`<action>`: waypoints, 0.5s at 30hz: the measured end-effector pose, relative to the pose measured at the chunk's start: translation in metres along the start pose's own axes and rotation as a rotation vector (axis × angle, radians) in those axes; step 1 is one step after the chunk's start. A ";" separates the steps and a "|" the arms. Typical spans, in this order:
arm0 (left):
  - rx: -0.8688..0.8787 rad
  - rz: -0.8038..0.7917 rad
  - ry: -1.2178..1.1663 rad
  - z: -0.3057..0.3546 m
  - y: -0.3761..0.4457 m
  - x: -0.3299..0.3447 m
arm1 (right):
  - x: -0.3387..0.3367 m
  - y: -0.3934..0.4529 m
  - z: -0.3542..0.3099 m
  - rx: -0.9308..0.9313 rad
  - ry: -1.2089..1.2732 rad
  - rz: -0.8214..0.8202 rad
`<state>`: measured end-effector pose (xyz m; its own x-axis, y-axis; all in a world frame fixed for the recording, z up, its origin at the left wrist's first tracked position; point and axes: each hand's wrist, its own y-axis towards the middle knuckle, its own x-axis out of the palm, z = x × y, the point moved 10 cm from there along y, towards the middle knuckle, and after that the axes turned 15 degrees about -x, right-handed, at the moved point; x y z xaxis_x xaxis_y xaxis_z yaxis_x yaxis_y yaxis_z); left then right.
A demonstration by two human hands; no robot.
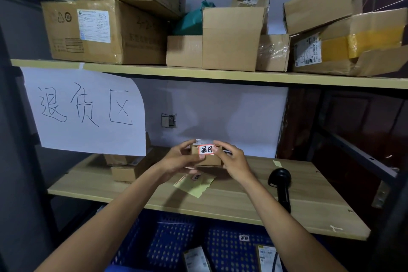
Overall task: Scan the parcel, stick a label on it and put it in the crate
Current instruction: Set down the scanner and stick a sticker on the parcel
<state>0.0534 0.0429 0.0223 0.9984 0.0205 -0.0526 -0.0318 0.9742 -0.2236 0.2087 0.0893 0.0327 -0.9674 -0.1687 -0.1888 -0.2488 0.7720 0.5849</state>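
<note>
A small brown cardboard parcel (208, 159) is held above the lower wooden shelf (242, 203) between both hands. My left hand (181, 160) grips its left side and my right hand (231, 161) grips its right side. A white label (206, 149) with a red border and black characters sits on the parcel's front face, under my fingertips. A black handheld scanner (280, 182) lies on the shelf to the right. Below the shelf stands a blue perforated crate (167, 240) with parcels inside. A yellow label backing sheet (194, 183) lies under my hands.
Small cardboard boxes (125, 170) lie at the shelf's left. A large white paper sign (86, 108) hangs from the upper shelf (220, 75), which is stacked with cardboard boxes. A dark metal shelf frame (353, 154) runs along the right.
</note>
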 end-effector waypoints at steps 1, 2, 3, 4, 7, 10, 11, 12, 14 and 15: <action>0.002 0.002 0.042 0.000 -0.005 0.002 | -0.001 -0.002 0.000 -0.001 -0.003 -0.014; 0.002 0.006 0.085 0.000 -0.010 0.003 | -0.002 -0.007 -0.005 0.010 -0.010 -0.020; -0.003 0.007 0.122 -0.001 -0.014 0.005 | -0.004 -0.012 -0.007 0.030 -0.007 -0.029; -0.014 0.005 0.156 -0.004 -0.019 0.006 | -0.005 -0.018 -0.010 0.056 0.006 -0.034; -0.039 -0.016 0.222 -0.011 -0.034 0.011 | -0.009 -0.035 -0.019 0.107 0.049 -0.055; -0.039 -0.016 0.242 -0.015 -0.053 0.015 | -0.012 -0.055 -0.035 0.093 0.041 -0.051; -0.035 -0.018 0.250 -0.016 -0.060 0.017 | -0.013 -0.062 -0.042 0.090 0.039 -0.051; -0.037 -0.022 0.258 -0.018 -0.067 0.019 | -0.012 -0.070 -0.047 0.099 0.038 -0.055; -0.056 -0.038 0.261 -0.026 -0.082 0.022 | -0.013 -0.086 -0.055 0.127 0.037 -0.059; -0.070 -0.052 0.255 -0.032 -0.090 0.024 | -0.012 -0.095 -0.058 0.147 0.047 -0.062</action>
<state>0.0785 -0.0510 0.0103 0.9551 -0.0953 -0.2805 0.0074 0.9542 -0.2990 0.2417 -0.0175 0.0251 -0.9525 -0.2443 -0.1821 -0.3016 0.8403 0.4505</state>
